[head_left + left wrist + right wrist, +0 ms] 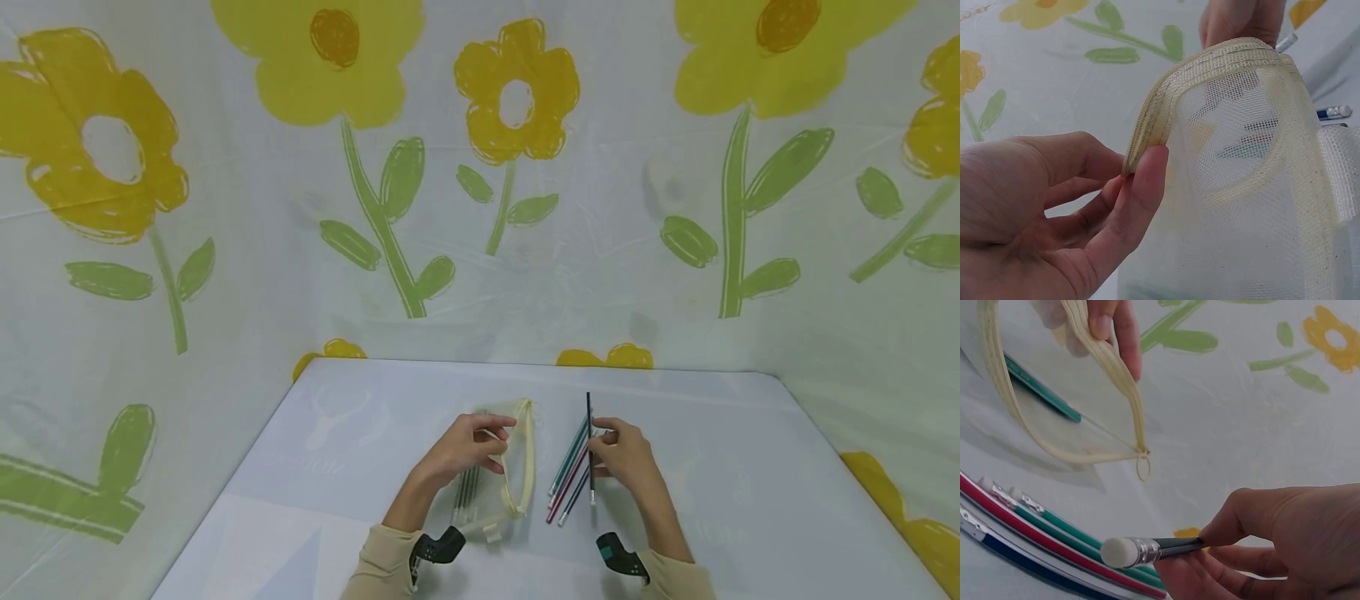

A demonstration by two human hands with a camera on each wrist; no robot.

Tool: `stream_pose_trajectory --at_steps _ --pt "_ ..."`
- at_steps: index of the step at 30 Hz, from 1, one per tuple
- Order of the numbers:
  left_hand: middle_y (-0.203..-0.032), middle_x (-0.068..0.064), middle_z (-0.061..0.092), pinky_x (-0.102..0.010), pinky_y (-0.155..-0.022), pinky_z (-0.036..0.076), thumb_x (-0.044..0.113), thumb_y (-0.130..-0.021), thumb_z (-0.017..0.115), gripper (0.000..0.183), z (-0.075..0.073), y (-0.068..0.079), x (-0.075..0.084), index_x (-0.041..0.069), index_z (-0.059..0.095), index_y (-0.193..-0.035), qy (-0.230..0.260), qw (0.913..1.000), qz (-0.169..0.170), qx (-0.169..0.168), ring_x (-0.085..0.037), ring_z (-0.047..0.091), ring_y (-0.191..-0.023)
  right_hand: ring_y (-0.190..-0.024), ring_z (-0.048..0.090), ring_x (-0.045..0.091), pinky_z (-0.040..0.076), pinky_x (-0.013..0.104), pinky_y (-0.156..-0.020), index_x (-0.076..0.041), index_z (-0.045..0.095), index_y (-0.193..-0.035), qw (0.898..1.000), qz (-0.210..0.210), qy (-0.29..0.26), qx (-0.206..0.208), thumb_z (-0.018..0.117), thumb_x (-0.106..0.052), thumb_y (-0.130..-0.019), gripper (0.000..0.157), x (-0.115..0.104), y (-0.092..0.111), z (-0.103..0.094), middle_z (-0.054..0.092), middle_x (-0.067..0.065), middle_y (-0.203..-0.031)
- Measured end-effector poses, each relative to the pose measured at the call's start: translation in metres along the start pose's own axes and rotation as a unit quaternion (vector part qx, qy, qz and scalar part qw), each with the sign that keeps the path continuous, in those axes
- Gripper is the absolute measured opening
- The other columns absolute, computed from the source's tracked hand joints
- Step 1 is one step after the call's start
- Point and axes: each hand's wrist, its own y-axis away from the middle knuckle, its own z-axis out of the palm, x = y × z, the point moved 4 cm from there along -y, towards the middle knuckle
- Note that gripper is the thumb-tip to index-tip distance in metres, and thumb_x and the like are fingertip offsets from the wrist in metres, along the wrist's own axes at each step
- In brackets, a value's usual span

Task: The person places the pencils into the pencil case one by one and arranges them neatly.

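Note:
My left hand (468, 443) pinches the zippered edge of a cream mesh pouch (1235, 212) between thumb and fingers, so its mouth gapes toward the right. Inside the pouch lie several pencils, one of them green (1047, 394). A dark pencil (1179, 545) with a white eraser is pinched between the thumb and fingers of my right hand (628, 454), its eraser end pointing toward me. Just left of that hand, several loose pencils (567, 479) lie side by side on the table, among them a red pencil (1035, 531), green ones and a dark blue one (1029, 569).
The white table (315, 500) has rounded far corners and stands against a flower-print cloth (585, 275) that hangs behind it and at both sides. Black cameras are strapped to both wrists. A small pull ring (1143, 467) hangs at the pouch's zipper end.

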Motion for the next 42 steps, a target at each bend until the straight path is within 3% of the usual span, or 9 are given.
stream_pose_trajectory --at_steps 8,16,21,35,42 --pt "-0.113 -0.028 0.056 -0.037 -0.068 0.065 0.005 -0.092 0.060 0.043 0.000 -0.001 -0.001 -0.003 0.057 -0.134 -0.003 1.0000 0.003 -0.003 -0.017 0.063 -0.079 -0.066 0.062 0.015 0.063 0.029 -0.057 0.003 0.055 -0.133 1.000 -0.013 -0.007 -0.008 0.058 -0.005 -0.087 0.047 -0.010 0.002 0.013 0.065 0.017 -0.094" --pt "-0.105 -0.015 0.059 -0.037 -0.068 0.065 0.005 -0.092 0.061 0.042 0.000 0.000 0.000 -0.003 0.058 -0.133 -0.003 1.0000 0.000 0.003 -0.020 0.063 -0.081 -0.059 0.061 0.015 0.061 0.028 -0.053 0.001 0.060 -0.128 0.999 -0.021 -0.010 -0.025 0.060 -0.004 -0.084 0.045 -0.022 0.008 0.030 0.065 0.014 -0.089" --pt "-0.103 -0.013 0.058 -0.038 -0.068 0.065 0.005 -0.092 0.061 0.042 0.000 -0.001 0.001 -0.003 0.058 -0.133 -0.001 1.0000 0.001 0.004 -0.021 0.063 -0.081 -0.060 0.062 0.015 0.061 0.027 -0.053 0.000 0.060 -0.128 0.999 -0.008 -0.002 -0.039 0.063 -0.006 -0.084 0.045 -0.030 0.012 0.039 0.066 0.013 -0.089" --pt "-0.110 -0.022 0.058 -0.038 -0.069 0.065 0.006 -0.093 0.061 0.042 0.002 0.000 -0.001 -0.003 0.056 -0.135 0.000 1.0000 0.004 -0.001 -0.019 0.064 -0.081 -0.061 0.066 0.016 0.063 0.032 -0.053 0.003 0.061 -0.125 0.996 -0.033 -0.014 -0.080 0.063 -0.005 -0.082 0.044 -0.033 0.016 0.060 0.069 0.012 -0.086" --pt "-0.106 -0.017 0.058 -0.039 -0.069 0.065 0.006 -0.094 0.060 0.042 0.005 -0.001 0.002 -0.002 0.056 -0.135 -0.002 1.0000 0.006 -0.005 -0.017 0.064 -0.080 -0.062 0.067 0.016 0.063 0.032 -0.055 0.004 0.060 -0.126 0.996 -0.035 -0.025 -0.083 0.063 -0.007 -0.083 0.044 -0.031 0.014 0.064 0.070 0.013 -0.090"
